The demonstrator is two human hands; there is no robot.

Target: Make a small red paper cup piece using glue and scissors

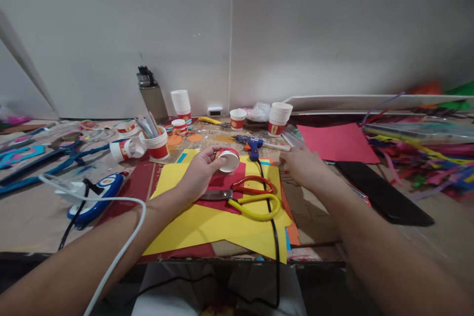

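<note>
My left hand is closed on a short, cut-down paper cup, red outside and white inside, its round face tipped toward me. My right hand is slightly blurred over the brown work surface, fingers curled down. A small red bit shows by its fingertips, but what they hold I cannot make out. Close to that hand, a blue hot glue gun lies with a white glue stick reaching toward the fingers. Scissors with one red and one yellow handle lie below my left hand, on yellow paper and red paper.
Stacked paper cups and a bottle stand at the back. A cup of pens is on the left, near a blue-and-white power strip. A black phone lies right. The gun's black cord crosses the papers.
</note>
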